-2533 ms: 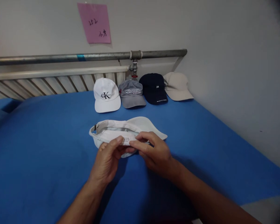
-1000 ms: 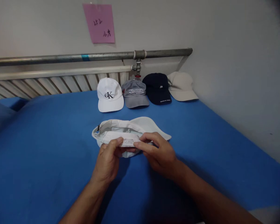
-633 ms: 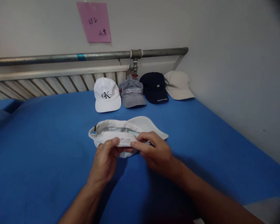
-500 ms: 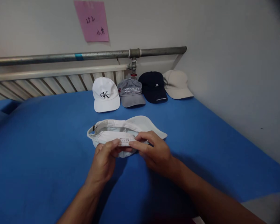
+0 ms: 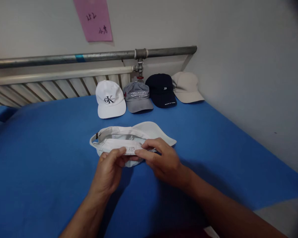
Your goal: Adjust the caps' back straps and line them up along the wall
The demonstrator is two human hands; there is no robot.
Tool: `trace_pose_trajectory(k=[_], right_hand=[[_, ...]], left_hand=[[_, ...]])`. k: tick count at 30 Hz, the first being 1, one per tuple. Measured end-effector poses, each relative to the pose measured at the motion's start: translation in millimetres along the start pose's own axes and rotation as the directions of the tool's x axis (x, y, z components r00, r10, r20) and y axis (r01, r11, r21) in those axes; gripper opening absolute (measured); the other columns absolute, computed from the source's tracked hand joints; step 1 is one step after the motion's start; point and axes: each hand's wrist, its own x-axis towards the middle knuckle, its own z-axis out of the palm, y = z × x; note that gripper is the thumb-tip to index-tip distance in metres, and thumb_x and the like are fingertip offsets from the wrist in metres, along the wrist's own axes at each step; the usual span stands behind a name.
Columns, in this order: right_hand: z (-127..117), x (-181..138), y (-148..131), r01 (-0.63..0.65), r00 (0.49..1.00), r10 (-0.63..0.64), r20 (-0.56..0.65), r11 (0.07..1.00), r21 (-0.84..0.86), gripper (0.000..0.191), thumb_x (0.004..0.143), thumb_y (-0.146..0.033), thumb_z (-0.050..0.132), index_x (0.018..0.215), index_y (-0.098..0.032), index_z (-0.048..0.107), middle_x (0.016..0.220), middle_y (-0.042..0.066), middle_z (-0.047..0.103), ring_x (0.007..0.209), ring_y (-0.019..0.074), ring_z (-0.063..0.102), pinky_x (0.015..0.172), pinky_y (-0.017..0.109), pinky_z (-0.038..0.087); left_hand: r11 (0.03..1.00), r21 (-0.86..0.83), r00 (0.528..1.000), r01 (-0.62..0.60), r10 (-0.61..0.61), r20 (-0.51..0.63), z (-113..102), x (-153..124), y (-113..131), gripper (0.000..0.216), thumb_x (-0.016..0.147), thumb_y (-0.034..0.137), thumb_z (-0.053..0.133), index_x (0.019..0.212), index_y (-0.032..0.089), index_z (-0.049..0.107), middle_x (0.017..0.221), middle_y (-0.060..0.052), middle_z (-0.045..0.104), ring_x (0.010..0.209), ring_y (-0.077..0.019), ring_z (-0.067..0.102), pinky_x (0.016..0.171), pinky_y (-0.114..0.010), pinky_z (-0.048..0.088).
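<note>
A pale baseball cap (image 5: 152, 130) is turned with its opening up, its brim pointing right and its back strap with a dark buckle at the left. My left hand (image 5: 110, 170) grips the near edge of its inner band, thumb on top and fingers underneath. Just to the right, my right hand (image 5: 165, 162) pinches the same band beside a small printed label (image 5: 130, 149). Both hands are closed on the cap, and its underside is mostly hidden.
A white cap (image 5: 110, 99), a grey cap (image 5: 138, 97), a navy cap (image 5: 161, 91) and a beige cap (image 5: 188, 87) stand in a row on the blue surface (image 5: 39, 158). Behind them are a radiator (image 5: 64, 88) and a metal pipe (image 5: 106, 57). A wall rises at right.
The whole view has shifted slightly, so everything sits a little further left and higher. Both hands keep the same grip on the pale cap.
</note>
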Motion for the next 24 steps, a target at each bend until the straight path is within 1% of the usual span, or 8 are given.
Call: trace_pose_trajectory(k=[4, 10, 12, 14, 16, 18, 21, 24], right_hand=[[0.3, -0.5, 0.6, -0.001, 1.000, 0.001, 0.002, 1.000, 0.004, 0.029, 0.089, -0.009, 0.044, 0.110, -0.021, 0.060, 0.095, 0.007, 0.062, 0.086, 0.0172, 0.059, 0.075, 0.033, 0.051], [-1.0, -0.4, 0.2, 0.012, 1.000, -0.012, -0.004, 1.000, 0.013, 0.025, 0.089, -0.011, 0.046, 0.108, -0.019, 0.060, 0.095, 0.008, 0.061, 0.085, 0.0171, 0.059, 0.074, 0.032, 0.051], [-1.0, -0.5, 0.4, 0.015, 1.000, -0.015, 0.000, 1.000, 0.012, 0.025, 0.089, -0.012, 0.045, 0.109, -0.020, 0.059, 0.095, 0.007, 0.061, 0.086, 0.0168, 0.059, 0.075, 0.033, 0.051], [-0.7, -0.7, 0.7, 0.011, 1.000, -0.011, 0.003, 1.000, 0.010, 0.026, 0.090, -0.012, 0.044, 0.109, -0.020, 0.059, 0.096, 0.007, 0.060, 0.087, 0.0166, 0.059, 0.075, 0.033, 0.052], [-0.5, -0.9, 0.9, 0.005, 1.000, -0.005, 0.006, 1.000, 0.009, 0.027, 0.089, -0.011, 0.045, 0.110, -0.020, 0.058, 0.096, 0.007, 0.060, 0.087, 0.0167, 0.059, 0.075, 0.034, 0.052], [-0.4, -1.1, 1.1, 0.004, 1.000, -0.004, 0.005, 1.000, 0.013, 0.028, 0.088, -0.009, 0.046, 0.111, -0.019, 0.058, 0.096, 0.008, 0.060, 0.088, 0.0170, 0.059, 0.076, 0.034, 0.052], [0.2, -1.8, 1.4, 0.003, 1.000, -0.004, 0.009, 1.000, 0.026, 0.029, 0.087, -0.009, 0.046, 0.111, -0.019, 0.059, 0.097, 0.008, 0.061, 0.088, 0.0177, 0.059, 0.076, 0.035, 0.052], [2.2, -3.7, 2.9, -0.016, 1.000, 0.016, 0.004, 0.999, 0.029, 0.031, 0.086, -0.007, 0.048, 0.113, -0.018, 0.058, 0.098, 0.009, 0.061, 0.089, 0.0182, 0.060, 0.076, 0.036, 0.053]], left_hand=[[0.999, -0.041, 1.000, 0.025, -0.026, -0.012, -0.1, 1.0, 0.2, 0.007, 0.064, 0.018, 0.073, 0.066, 0.011, 0.075, 0.069, -0.006, 0.073, 0.056, -0.0137, 0.063, 0.054, -0.020, 0.054], [0.997, -0.057, 0.999, 0.049, -0.050, -0.009, -0.7, 1.5, 0.0, 0.007, 0.066, 0.017, 0.070, 0.069, 0.011, 0.073, 0.074, -0.008, 0.073, 0.065, -0.0189, 0.066, 0.057, -0.025, 0.056], [0.996, -0.066, 0.998, 0.059, -0.060, -0.020, -1.0, 1.1, 0.3, 0.006, 0.066, 0.017, 0.069, 0.069, 0.012, 0.072, 0.074, -0.007, 0.073, 0.065, -0.0189, 0.066, 0.057, -0.025, 0.056], [0.995, -0.079, 0.998, 0.058, -0.060, -0.021, -1.3, 0.7, 0.8, 0.005, 0.065, 0.016, 0.069, 0.062, 0.012, 0.070, 0.067, -0.007, 0.071, 0.059, -0.0172, 0.064, 0.057, -0.025, 0.056], [0.995, -0.085, 0.999, 0.044, -0.046, -0.024, -1.6, 0.7, 1.1, 0.011, 0.065, 0.018, 0.068, 0.055, 0.012, 0.067, 0.054, -0.005, 0.065, 0.053, -0.0171, 0.062, 0.057, -0.027, 0.056], [0.996, -0.083, 0.999, 0.033, -0.036, -0.035, -1.9, 0.8, 1.5, 0.013, 0.067, 0.020, 0.065, 0.057, 0.012, 0.067, 0.045, -0.005, 0.059, 0.054, -0.0197, 0.063, 0.059, -0.030, 0.056], [0.995, -0.086, 0.998, 0.043, -0.047, -0.046, -2.3, 1.3, 1.9, 0.015, 0.070, 0.023, 0.061, 0.066, 0.011, 0.069, 0.048, -0.006, 0.060, 0.061, -0.0243, 0.066, 0.062, -0.035, 0.057], [0.993, -0.103, 0.999, 0.048, -0.050, -0.009, -2.9, 1.9, 1.9, 0.019, 0.074, 0.027, 0.058, 0.065, 0.012, 0.068, 0.052, -0.006, 0.063, 0.064, -0.0250, 0.067, 0.064, -0.036, 0.057]])
